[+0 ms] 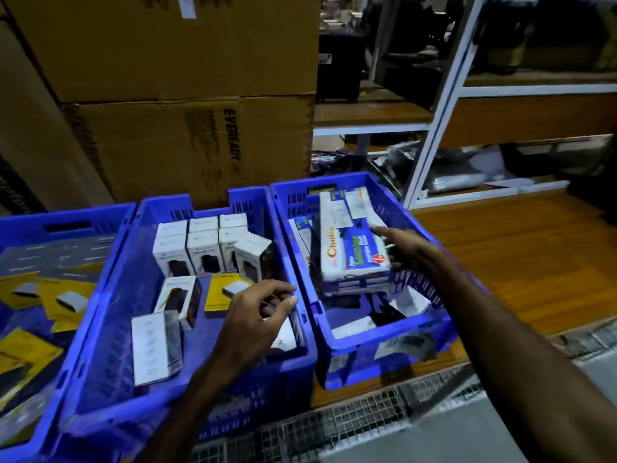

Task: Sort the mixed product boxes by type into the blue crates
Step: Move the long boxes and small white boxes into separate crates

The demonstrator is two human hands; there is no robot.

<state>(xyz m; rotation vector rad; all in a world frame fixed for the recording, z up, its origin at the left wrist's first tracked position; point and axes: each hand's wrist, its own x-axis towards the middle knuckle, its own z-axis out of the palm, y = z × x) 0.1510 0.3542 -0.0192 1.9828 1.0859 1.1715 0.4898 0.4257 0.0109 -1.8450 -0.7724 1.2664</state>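
Note:
Three blue crates stand side by side. The middle crate [110, 295] holds rows of small white boxes [203, 243], a yellow box [222, 294] and a long white box [155, 349]. My left hand [257, 312] hovers over its right side, fingers curled around a small item I cannot make out. The right crate [394, 332] holds a stack of long white-and-blue boxes [350, 245]. My right hand [405, 245] rests against the right edge of the top box, fingers spread. The left crate [20, 228] holds yellow boxes [66, 300].
Large brown cartons [187, 142] are stacked behind the crates. A white metal shelf rack [444, 105] with bagged goods stands at the back right. The crates sit on a wooden surface [521, 262] with wire mesh [350, 419] at its front edge.

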